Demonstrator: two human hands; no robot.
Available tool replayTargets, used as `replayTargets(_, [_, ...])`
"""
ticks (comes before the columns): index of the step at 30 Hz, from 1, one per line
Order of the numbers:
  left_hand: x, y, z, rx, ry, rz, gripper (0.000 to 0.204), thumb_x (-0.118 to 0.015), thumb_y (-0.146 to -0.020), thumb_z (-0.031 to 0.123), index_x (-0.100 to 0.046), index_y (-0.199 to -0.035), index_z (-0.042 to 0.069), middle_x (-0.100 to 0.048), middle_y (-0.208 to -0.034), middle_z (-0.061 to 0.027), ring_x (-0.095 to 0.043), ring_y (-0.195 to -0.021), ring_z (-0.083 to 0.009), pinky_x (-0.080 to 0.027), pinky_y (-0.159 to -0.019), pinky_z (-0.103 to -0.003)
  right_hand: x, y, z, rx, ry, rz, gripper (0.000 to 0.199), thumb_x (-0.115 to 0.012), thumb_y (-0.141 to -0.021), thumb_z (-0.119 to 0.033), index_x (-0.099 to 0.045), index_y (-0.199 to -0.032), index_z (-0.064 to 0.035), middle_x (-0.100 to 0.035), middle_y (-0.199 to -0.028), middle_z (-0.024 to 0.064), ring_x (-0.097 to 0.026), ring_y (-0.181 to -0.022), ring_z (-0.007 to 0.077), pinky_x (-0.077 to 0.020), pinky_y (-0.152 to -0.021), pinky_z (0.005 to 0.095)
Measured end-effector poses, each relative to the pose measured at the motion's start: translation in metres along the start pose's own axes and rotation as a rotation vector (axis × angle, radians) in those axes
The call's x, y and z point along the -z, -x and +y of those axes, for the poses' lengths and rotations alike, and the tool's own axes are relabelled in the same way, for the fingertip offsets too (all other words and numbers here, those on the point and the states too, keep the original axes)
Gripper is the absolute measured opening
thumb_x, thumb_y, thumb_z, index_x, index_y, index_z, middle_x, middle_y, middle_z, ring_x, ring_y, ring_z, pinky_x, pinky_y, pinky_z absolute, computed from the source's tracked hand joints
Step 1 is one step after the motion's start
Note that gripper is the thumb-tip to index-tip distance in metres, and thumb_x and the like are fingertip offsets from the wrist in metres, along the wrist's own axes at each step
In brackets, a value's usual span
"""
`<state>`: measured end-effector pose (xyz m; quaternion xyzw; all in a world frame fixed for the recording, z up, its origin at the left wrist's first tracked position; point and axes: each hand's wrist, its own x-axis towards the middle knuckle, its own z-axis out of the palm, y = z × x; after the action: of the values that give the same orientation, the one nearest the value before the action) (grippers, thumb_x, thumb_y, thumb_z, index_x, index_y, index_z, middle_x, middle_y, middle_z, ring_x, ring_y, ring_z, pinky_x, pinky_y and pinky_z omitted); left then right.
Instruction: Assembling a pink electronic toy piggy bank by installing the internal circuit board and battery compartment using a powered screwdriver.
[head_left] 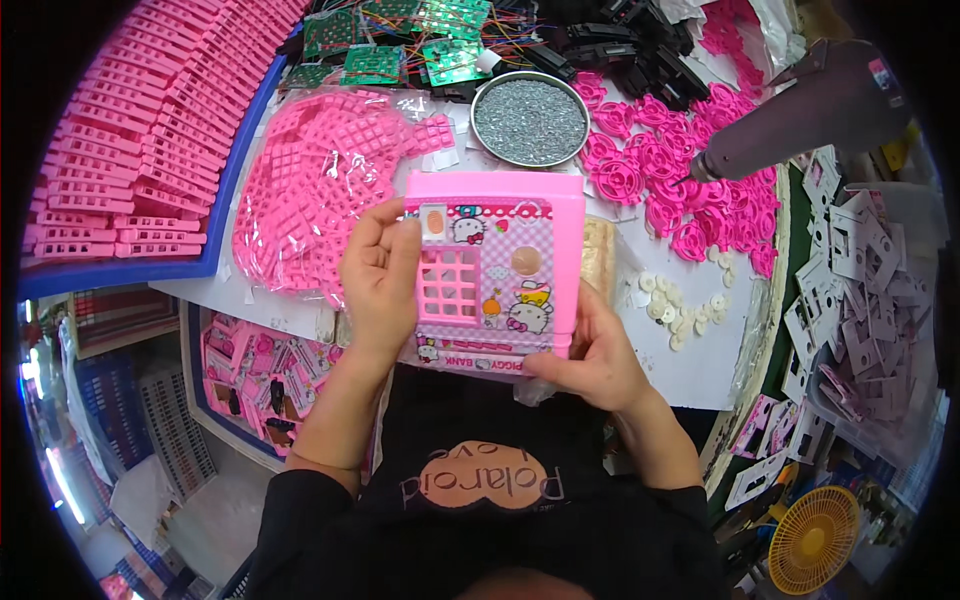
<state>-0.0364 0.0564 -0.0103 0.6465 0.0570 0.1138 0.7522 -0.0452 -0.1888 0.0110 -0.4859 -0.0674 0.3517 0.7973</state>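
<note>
Over the front of the work table I hold a pink plastic toy money-box panel (pixel 500 275), tilted, its decorated face toward me. Cartoon cat stickers, a square grid of openings and two round holes mark that face. My left hand (pixel 385 285) grips its left edge, thumb on the front. At the lower right corner, my right hand (pixel 605 355) has its thumb on the front and the other fingers behind, mostly hidden. A piece of clear plastic film (pixel 533 391) shows just below the right thumb.
A dark power screwdriver (pixel 800 115) juts in from the upper right over pink ring-shaped parts (pixel 660 150). Behind the panel are a round tin of small screws (pixel 530 120) and a bag of pink grid parts (pixel 320 190). White discs (pixel 680 305) lie right; a blue crate (pixel 235 180) stands left.
</note>
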Motion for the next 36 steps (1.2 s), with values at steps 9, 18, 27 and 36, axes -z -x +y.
replayTargets(9, [-0.008,-0.004,0.011,-0.001,-0.202,0.015,0.035,-0.043,-0.111,0.026,-0.061,-0.095,0.001,-0.057,-0.075,0.0031,-0.048,-0.068,-0.0032,-0.040,-0.059,-0.024,-0.006,0.000,0.002,0.085,0.066,0.062,0.077,-0.069,-0.088,0.009,-0.027,-0.152,0.0008,-0.057,-0.136,0.0148,-0.061,-0.122,0.0208,-0.0549,-0.098,0.0340])
replayTargets(18, [-0.019,-0.020,0.022,0.150,-0.148,0.028,0.045,-0.041,-0.111,0.027,-0.062,-0.083,0.000,-0.060,-0.074,0.0017,-0.051,-0.067,-0.0051,-0.042,-0.058,-0.025,-0.006,-0.002,0.008,0.255,0.068,0.115,0.074,-0.069,-0.088,0.008,-0.029,-0.150,0.0021,-0.054,-0.140,0.0155,-0.059,-0.126,0.0231,-0.0508,-0.105,0.0380])
replayTargets(27, [-0.009,0.012,0.020,-0.006,-0.511,-0.077,0.046,-0.039,-0.111,0.026,-0.066,-0.088,-0.002,-0.064,-0.077,-0.0034,-0.055,-0.072,-0.0080,-0.044,-0.064,-0.030,-0.004,0.003,0.010,0.235,0.078,0.124,0.075,-0.068,-0.088,0.008,-0.028,-0.151,0.0004,-0.053,-0.141,0.0167,-0.057,-0.128,0.0240,-0.0505,-0.105,0.0379])
replayTargets(36, [-0.014,-0.034,0.038,0.137,-0.020,-0.265,0.023,-0.054,-0.106,0.020,-0.062,-0.095,0.002,-0.056,-0.083,0.0050,-0.049,-0.078,-0.0040,-0.040,-0.068,-0.024,0.020,0.009,-0.006,0.145,0.124,0.084,0.075,-0.070,-0.087,0.006,-0.031,-0.150,-0.0002,-0.056,-0.138,0.0146,-0.060,-0.123,0.0226,-0.0520,-0.101,0.0366])
